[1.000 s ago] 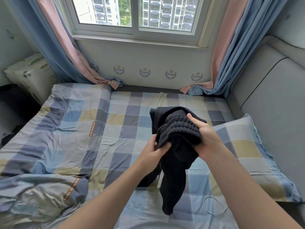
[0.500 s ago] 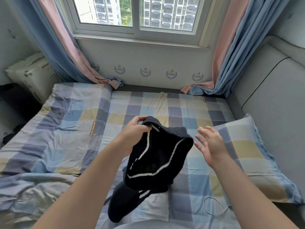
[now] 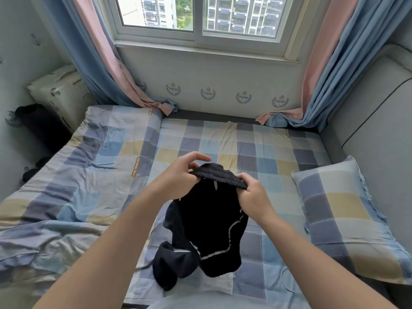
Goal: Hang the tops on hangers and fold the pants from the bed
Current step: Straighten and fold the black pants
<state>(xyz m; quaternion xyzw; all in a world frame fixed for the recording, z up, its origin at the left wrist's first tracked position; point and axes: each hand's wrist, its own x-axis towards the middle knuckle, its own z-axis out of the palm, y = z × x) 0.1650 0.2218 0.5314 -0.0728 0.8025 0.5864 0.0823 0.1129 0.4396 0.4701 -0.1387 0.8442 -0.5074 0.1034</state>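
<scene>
Black pants held up by the waistband over the bed, both hands pinching.

The black pants (image 3: pixel 207 221) hang in the air in front of the person, ribbed waistband at the top, the rest drooping in a bunch, with the lowest fold near or touching the checked bed (image 3: pixel 256 157). Long axis roughly vertical, waistband across. Pale seams showing suggest it may be inside out. Left hand (image 3: pixel 178 177) pinches the waistband's left end, fingers partly spread; right hand (image 3: pixel 252 192) is closed on the right end. Both hands level, neither nearer. Legs tangled, not yet straight. Judgement: the fold needs the waistband pulled apart sideways and the legs let fall straight below. Checked pillow (image 3: pixel 347 219) to the right, well clear; curtains (image 3: pixel 330 70) and window (image 3: pixel 200 16) beyond.
</scene>
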